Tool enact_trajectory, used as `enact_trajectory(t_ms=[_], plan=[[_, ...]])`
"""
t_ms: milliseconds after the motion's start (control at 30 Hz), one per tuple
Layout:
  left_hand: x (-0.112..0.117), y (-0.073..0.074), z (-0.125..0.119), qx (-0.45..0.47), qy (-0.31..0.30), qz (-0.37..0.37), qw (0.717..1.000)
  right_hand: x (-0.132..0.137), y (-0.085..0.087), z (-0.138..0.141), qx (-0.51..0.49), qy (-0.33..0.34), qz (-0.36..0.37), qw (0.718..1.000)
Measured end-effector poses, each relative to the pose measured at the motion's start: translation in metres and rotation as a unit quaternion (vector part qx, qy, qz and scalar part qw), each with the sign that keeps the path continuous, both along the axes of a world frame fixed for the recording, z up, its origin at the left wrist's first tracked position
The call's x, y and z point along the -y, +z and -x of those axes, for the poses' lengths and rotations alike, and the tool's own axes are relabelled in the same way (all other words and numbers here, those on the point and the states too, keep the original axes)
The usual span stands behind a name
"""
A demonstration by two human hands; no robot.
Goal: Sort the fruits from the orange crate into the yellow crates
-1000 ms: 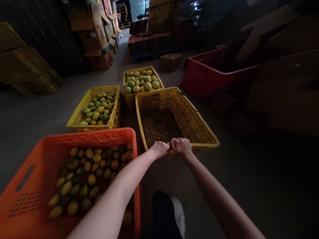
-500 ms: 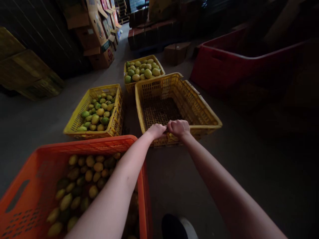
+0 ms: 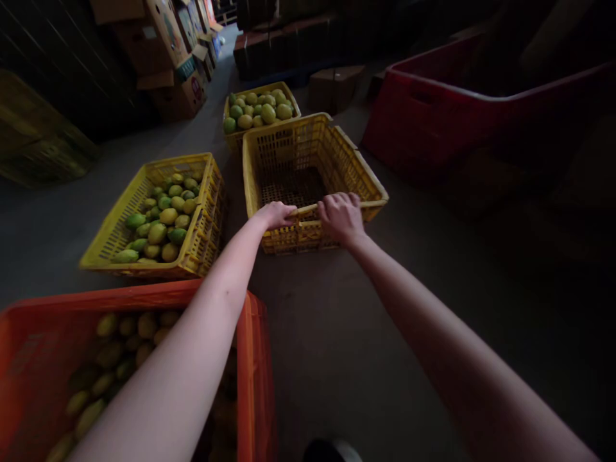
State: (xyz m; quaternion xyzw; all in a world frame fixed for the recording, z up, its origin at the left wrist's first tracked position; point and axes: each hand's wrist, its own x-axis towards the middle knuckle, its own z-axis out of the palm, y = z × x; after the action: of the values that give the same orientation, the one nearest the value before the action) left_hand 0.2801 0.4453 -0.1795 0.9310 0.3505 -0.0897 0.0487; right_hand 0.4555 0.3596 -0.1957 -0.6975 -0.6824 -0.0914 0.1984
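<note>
A yellow plastic crate (image 3: 312,119) with slatted walls stands on the floor ahead of me; no fruit shows in the visible part of its inside. Its near rim is in both my hands. My left hand (image 3: 275,215) is closed on the rim left of its middle. Further right, my right hand (image 3: 341,217) hooks its fingers over the same rim, the back of the hand facing up. A gap of bare rim separates the two hands.
Left stands a yellow crate (image 3: 212,186) of green-yellow fruit, and behind the gripped crate another fruit-filled one (image 3: 226,133). An orange crate (image 3: 253,359) with fruit is close at lower left. A large red bin (image 3: 394,122) is at right, cardboard boxes (image 3: 176,96) at back left.
My hands, close together before, are now apart on the rim. The crate's near rim lies farther from me, and its front wall shows more. The whole view has shifted.
</note>
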Motion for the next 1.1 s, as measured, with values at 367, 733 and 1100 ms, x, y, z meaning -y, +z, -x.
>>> enact_trajectory(t_ms=[367, 733, 1100], plan=[[0.030, 0.025, 0.052, -0.076, 0.102, 0.108, 0.986, 0.047, -0.039, -0.014, -0.076, -0.012, -0.013, 0.997], [0.072, 0.040, 0.148, -0.070, 0.222, 0.184, 0.955, 0.109, -0.032, 0.081, -0.162, 0.079, 0.022, 0.983], [0.200, 0.142, 0.285, 0.124, 0.136, 0.045, 0.982, 0.116, 0.021, 0.119, -0.228, 0.085, 0.228, 0.943]])
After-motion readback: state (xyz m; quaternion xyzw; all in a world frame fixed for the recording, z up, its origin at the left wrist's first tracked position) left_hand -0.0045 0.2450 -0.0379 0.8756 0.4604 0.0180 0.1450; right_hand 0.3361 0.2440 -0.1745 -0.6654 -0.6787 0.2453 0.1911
